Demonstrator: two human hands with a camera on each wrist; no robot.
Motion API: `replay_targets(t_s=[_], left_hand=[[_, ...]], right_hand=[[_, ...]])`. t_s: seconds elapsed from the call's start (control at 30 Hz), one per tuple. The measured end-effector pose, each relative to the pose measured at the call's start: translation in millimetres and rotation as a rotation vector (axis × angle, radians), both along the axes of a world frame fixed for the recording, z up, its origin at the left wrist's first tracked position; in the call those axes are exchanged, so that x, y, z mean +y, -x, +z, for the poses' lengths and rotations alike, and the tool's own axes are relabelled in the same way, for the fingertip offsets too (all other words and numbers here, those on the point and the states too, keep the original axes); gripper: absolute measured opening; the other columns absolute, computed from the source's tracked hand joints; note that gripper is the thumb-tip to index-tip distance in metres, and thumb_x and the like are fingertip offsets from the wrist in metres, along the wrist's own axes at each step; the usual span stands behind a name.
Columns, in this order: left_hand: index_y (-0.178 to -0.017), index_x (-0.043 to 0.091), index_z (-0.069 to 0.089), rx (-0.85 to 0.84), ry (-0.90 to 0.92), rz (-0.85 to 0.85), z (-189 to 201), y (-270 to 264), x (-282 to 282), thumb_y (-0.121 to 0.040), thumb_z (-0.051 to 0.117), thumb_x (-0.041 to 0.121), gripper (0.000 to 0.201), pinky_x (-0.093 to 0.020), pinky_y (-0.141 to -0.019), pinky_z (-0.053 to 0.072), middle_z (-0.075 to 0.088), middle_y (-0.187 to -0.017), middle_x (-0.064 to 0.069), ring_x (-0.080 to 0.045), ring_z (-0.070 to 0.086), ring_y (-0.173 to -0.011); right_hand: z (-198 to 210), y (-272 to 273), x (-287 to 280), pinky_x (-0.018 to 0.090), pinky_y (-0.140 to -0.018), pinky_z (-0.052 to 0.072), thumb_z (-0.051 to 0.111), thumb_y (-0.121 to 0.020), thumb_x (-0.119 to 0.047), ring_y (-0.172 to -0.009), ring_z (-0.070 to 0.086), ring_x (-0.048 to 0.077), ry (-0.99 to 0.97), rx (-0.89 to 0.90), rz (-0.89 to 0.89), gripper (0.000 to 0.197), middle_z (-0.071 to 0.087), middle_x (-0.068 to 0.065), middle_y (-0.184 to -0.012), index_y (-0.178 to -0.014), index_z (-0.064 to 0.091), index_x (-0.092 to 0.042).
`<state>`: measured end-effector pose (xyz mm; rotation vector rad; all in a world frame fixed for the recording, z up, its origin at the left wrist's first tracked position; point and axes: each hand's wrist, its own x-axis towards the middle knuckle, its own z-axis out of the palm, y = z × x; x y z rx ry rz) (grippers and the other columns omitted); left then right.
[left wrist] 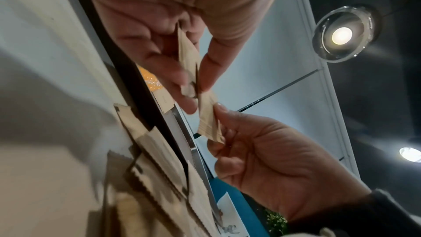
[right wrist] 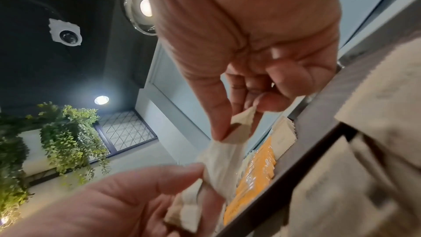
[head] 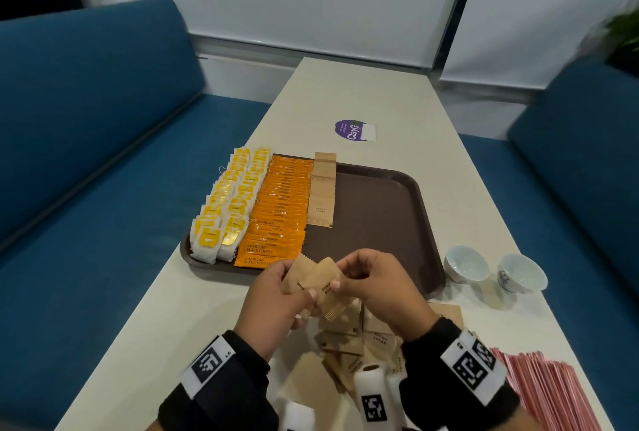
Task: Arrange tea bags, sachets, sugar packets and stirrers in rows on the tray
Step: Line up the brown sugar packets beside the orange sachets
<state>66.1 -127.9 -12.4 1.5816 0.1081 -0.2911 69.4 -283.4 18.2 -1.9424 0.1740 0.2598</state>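
Both hands, left point(head: 276, 296) and right point(head: 377, 287), each grip pinching brown sugar packets point(head: 323, 283), held above the tray's point(head: 387, 209) near edge. More packets point(head: 349, 344) loose on table point(head: 363, 99); tea bags point(head: 228, 202), orange sachets point(head: 280, 209), some sugar rowed on tray.

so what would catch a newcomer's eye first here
Probably the two hands, left hand and right hand, pinching brown sugar packets between them just above the near edge of the brown tray. Next, the tray's left side: neat rows of yellow tea bags and orange coffee sachets, with a short brown packet row beside them.
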Motion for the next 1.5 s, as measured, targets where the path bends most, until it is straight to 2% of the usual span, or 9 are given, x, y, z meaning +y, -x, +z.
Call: replay_targets(t_s=[0.33,0.47,0.63,0.77,0.87,1.07,1.17,1.33,1.5], left_hand=[[-0.101,0.02,0.053,0.111,0.147,0.107,3.5,-15.7,1.3,-0.093,0.042,-0.005,0.028,-0.022,-0.044,0.046,0.064,-0.092,-0.01,-0.018,0.065,-0.062],[-0.096,0.018,0.053,0.12,0.175,0.135,0.8,-19.4,2.7,-0.093,0.045,-0.003,0.023,-0.023,-0.046,0.05,0.064,-0.087,-0.01,-0.02,0.066,-0.063],[-0.095,0.016,0.05,0.144,0.194,0.172,-4.8,-23.3,8.1,-0.093,0.048,-0.001,0.017,-0.026,-0.051,0.052,0.064,-0.085,-0.009,-0.021,0.067,-0.064],[-0.096,0.015,0.05,0.152,0.184,0.184,-9.4,-27.1,12.2,-0.092,0.051,0.001,0.015,-0.027,-0.054,0.053,0.066,-0.089,-0.011,-0.021,0.07,-0.067],[-0.097,0.015,0.049,0.157,0.184,0.188,-11.8,-29.3,12.8,-0.092,0.052,0.002,0.015,-0.027,-0.053,0.054,0.066,-0.092,-0.012,-0.023,0.07,-0.069],[-0.094,0.018,0.051,0.118,0.048,0.188,-13.4,-27.9,13.7,-0.089,0.06,0.011,0.013,-0.019,-0.048,0.046,0.065,-0.1,-0.008,-0.021,0.066,-0.083],[-0.096,0.019,0.051,0.102,0.032,0.189,-11.7,-26.1,14.4,-0.088,0.061,0.013,0.014,-0.02,-0.053,0.045,0.064,-0.103,-0.005,-0.017,0.063,-0.087],[-0.098,0.016,0.051,0.056,0.083,0.174,-4.0,-21.5,12.2,-0.087,0.062,0.009,0.018,-0.02,-0.05,0.049,0.064,-0.098,-0.005,-0.016,0.063,-0.08],[-0.101,0.004,0.051,0.017,0.191,0.177,-1.5,-15.0,1.2,-0.084,0.064,0.003,0.022,-0.021,-0.05,0.052,0.064,-0.095,-0.012,-0.019,0.064,-0.075]], right_hand=[[22.1,-93.0,-9.5,0.016,-0.044,0.039,0.06,-0.091,-0.015,-0.05,0.048,0.009,0.047,0.19,-0.103,0.009,0.064,0.005,-0.075,-0.084,0.062,-0.009],[3.9,-135.4,-0.8,0.018,-0.045,0.033,0.055,-0.094,-0.016,-0.049,0.042,0.01,0.126,0.37,-0.147,0.014,0.061,0.008,-0.078,-0.094,0.063,-0.004],[-5.1,-158.2,3.1,0.019,-0.05,0.031,0.051,-0.097,-0.014,-0.052,0.039,0.01,0.155,0.461,-0.155,0.019,0.051,0.006,-0.065,-0.079,0.054,-0.007],[-5.3,-167.8,5.8,0.021,-0.053,0.033,0.05,-0.097,-0.019,-0.056,0.038,0.009,0.218,0.523,-0.088,0.022,0.056,0.006,-0.066,-0.078,0.05,-0.008],[-8.2,-172.4,6.5,0.02,-0.052,0.033,0.052,-0.096,-0.022,-0.057,0.04,0.007,0.246,0.573,-0.05,0.021,0.062,0.004,-0.05,-0.083,0.05,-0.006],[-4.9,-173.7,1.4,0.019,-0.052,0.03,0.046,-0.099,-0.019,-0.058,0.039,0.007,0.217,0.576,-0.025,0.021,0.056,0.002,-0.072,-0.08,0.051,-0.01],[0.3,-162.8,-6.2,0.017,-0.053,0.031,0.054,-0.095,-0.021,-0.056,0.041,0.008,0.155,0.472,-0.09,0.015,0.056,0.002,-0.07,-0.096,0.06,-0.008],[20.9,-106.3,-15.6,0.019,-0.053,0.041,0.067,-0.086,-0.024,-0.054,0.054,0.006,0.067,0.162,0.082,0.013,0.063,0.0,-0.071,-0.089,0.063,-0.011],[18.7,-42.1,-11.0,0.018,-0.052,0.042,0.07,-0.081,-0.02,-0.056,0.056,0.005,-0.08,0.194,0.147,0.012,0.065,-0.002,-0.071,-0.087,0.064,-0.012]])
